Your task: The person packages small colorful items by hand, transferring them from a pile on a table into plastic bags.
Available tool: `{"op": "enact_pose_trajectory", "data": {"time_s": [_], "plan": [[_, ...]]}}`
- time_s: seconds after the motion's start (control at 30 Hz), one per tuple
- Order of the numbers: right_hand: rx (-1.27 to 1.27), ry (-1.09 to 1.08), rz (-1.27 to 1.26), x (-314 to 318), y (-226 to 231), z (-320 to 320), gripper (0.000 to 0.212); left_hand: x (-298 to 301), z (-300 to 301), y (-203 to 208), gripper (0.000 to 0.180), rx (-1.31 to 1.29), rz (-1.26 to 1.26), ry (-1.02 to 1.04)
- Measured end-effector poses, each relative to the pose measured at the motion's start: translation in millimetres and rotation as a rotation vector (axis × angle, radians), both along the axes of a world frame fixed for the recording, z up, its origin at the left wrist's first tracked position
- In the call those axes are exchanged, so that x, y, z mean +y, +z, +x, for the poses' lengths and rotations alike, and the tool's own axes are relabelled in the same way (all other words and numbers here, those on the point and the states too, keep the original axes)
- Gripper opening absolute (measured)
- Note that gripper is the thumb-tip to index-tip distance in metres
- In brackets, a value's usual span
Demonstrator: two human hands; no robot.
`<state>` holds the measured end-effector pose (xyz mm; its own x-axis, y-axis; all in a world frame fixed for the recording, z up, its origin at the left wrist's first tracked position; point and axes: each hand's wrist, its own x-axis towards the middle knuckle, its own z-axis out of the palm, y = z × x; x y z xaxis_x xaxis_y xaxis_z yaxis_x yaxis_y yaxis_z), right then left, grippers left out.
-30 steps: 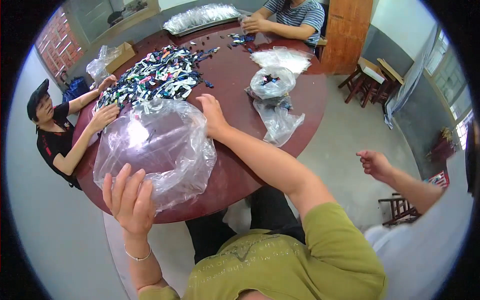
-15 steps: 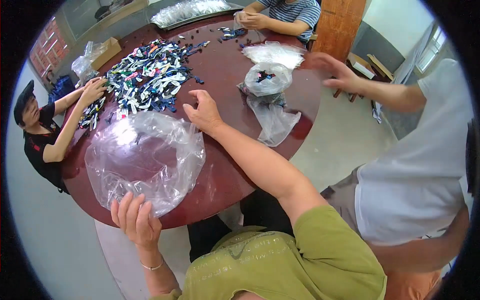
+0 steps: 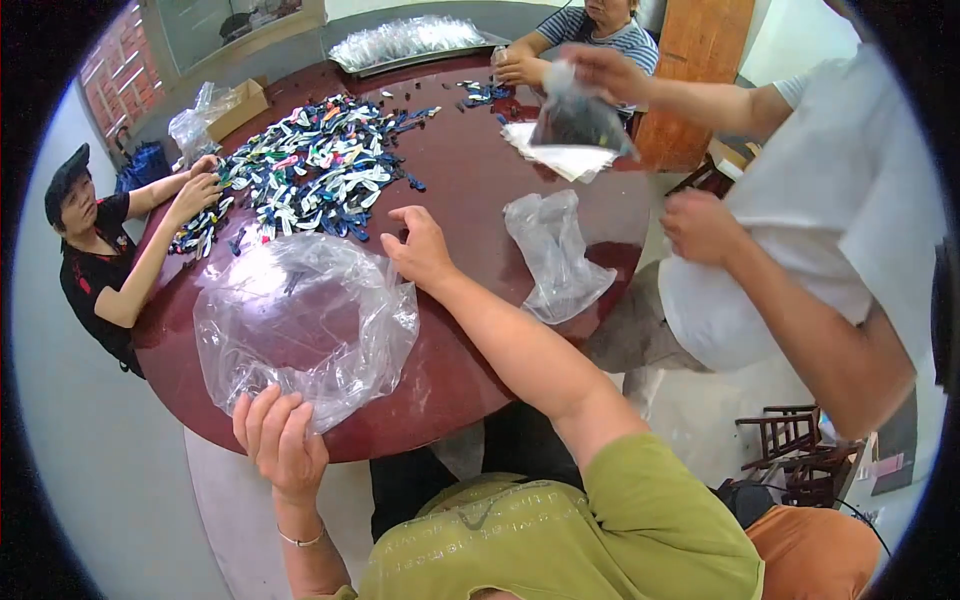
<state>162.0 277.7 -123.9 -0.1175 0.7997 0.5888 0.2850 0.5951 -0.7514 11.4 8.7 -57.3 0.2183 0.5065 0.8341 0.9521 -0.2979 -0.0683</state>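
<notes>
A large clear plastic bag (image 3: 385,345) lies on the dark red round table before me, its mouth spread into a wide ring. My left hand (image 3: 282,440) grips the near edge of the bag, fingers together over the film and thumb hidden. Beyond the bag's far right side, my right hand (image 3: 420,250) hovers with thumb and fingers apart and nothing between them. A big heap of small white, navy and coloured strap-like pieces (image 3: 315,165) covers the table just past the bag.
At right, a person in a white shirt (image 3: 770,230) lifts a blurred bag of dark pieces (image 3: 580,118). Below it lie flat white bags (image 3: 560,155) and a crumpled clear bag (image 3: 560,255). Two others sit around the table (image 3: 460,350). A tray of packed bags (image 3: 410,45) stands far back.
The person in white has raised the bag of dark pieces off the table, leaving the crumpled clear bag there. My view has shifted slightly; my hands stay nearly as they were.
</notes>
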Motion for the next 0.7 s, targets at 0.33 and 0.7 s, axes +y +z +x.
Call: {"op": "enact_pose_trajectory", "data": {"time_s": [0.33, 0.7], "plan": [[-0.062, -0.025, 0.040, 3.4, -3.5, -2.8, 0.034, 9.2, 3.0, 14.8, 0.022, 0.028, 0.029, 0.008], [-0.061, 0.003, 0.029, -1.5, -4.1, -3.1, 0.034, 16.4, 14.1, 24.3, 0.024, 0.026, 0.047, 0.013]]}}
